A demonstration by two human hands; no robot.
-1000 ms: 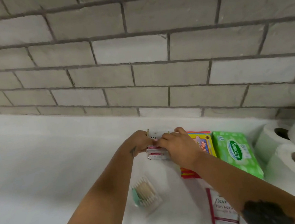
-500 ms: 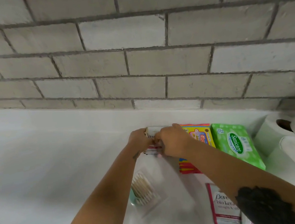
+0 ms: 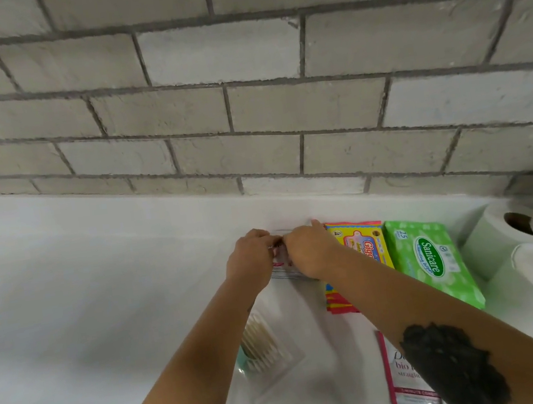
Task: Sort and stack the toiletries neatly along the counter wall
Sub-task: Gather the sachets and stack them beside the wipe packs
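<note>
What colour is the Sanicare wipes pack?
Light green, with a darker green oval logo; the wipes pack shows in the head view.

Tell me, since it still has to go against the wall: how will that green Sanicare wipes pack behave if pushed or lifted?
The green wipes pack looks like a soft film pouch, so it would probably sag rather than stay stiff. It lies flat and broad on the counter, so it should slide, not roll. Its glossy wrap may be a bit slippery.

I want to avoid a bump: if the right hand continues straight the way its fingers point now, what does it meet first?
Probably the white counter ledge under the brick wall. The right hand points away from the person, holding the sachet stack with the left hand. Depth is unclear.
</note>
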